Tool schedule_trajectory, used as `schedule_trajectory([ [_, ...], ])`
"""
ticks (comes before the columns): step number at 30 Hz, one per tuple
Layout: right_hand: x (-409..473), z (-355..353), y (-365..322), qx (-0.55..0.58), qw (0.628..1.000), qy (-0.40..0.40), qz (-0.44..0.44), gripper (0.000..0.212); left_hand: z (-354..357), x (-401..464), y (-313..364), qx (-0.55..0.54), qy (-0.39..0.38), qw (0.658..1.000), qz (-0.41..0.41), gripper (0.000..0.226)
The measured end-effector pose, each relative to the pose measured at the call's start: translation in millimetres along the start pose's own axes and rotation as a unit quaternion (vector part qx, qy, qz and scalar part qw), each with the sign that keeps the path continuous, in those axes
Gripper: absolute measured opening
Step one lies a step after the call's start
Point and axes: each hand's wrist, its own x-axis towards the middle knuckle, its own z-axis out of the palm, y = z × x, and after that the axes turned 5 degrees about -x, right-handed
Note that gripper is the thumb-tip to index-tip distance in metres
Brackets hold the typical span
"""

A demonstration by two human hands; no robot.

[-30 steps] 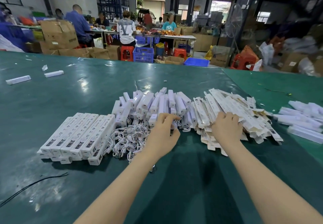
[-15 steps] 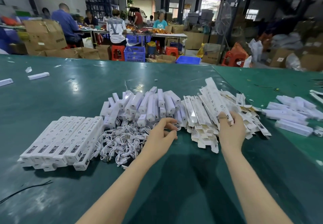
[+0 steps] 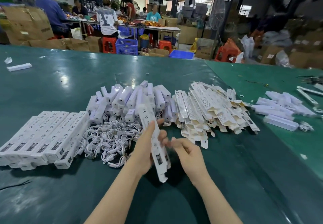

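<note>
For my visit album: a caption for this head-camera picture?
Left hand grips a long white box above the green table; right hand close beside it.

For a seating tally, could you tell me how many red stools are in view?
3 red stools: one under the white-shirted person, one right of the blue crate, one far right beside cartons. Others may be hidden.
</note>
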Motion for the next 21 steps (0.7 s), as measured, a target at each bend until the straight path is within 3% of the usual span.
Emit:
schedule_trajectory([
  [3, 0, -1, -2, 0.031, 0.999, 0.041, 0.006, 0.011, -4, -4, -5, 0.069, -0.01, 0.997, -0.03, 0.065],
  [8, 1, -4, -5, 0.076, 0.996, 0.047, -0.009, 0.04, 0, -13, -9, 0.155, -0.04, 0.981, -0.111, 0.055],
  [11, 2, -5, -5, 0.112, 0.991, 0.066, -0.015, 0.043, 4, -18, -16, 0.241, -0.079, 0.961, -0.114, 0.059],
  [15, 2, -11, -3, 0.101, 0.988, 0.111, -0.026, 0.056, 9, -21, -16, 0.244, -0.076, 0.959, -0.122, 0.048],
  [17, 2, -12, -3, 0.106, 0.991, 0.082, -0.023, 0.053, 9, -19, -18, 0.228, -0.058, 0.966, -0.105, 0.052],
  [21, 5, -9, -3, 0.096, 0.995, -0.002, 0.03, 0.027, 6, -15, -17, 0.206, -0.033, 0.976, -0.065, 0.052],
])
